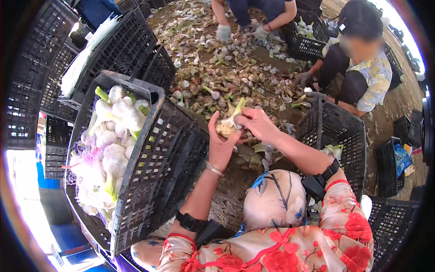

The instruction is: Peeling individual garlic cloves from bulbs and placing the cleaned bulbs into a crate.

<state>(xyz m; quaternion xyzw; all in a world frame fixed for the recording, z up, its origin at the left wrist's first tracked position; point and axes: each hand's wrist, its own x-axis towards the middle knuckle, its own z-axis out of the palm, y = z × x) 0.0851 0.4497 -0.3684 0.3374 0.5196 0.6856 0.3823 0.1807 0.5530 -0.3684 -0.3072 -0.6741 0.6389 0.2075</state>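
Observation:
A garlic bulb (225,128) with a short pale-green stem is held up in front of me, its outside partly brownish. My left hand (221,148) is closed around the bulb from below, fingers and thumb on its sides. The fingers of my right hand (260,125) are pinched at the base of the stem, against the bulb's skin. Past my hands, loose garlic bulbs (215,94) and peeled skins cover the ground.
At my left stands a black crate (167,149) heaped with whitish garlic (115,163) and netting. Another black crate (337,124) stands at my right. A person in a dark cap (362,59) crouches at right; gloved hands (224,33) of another work at the far side.

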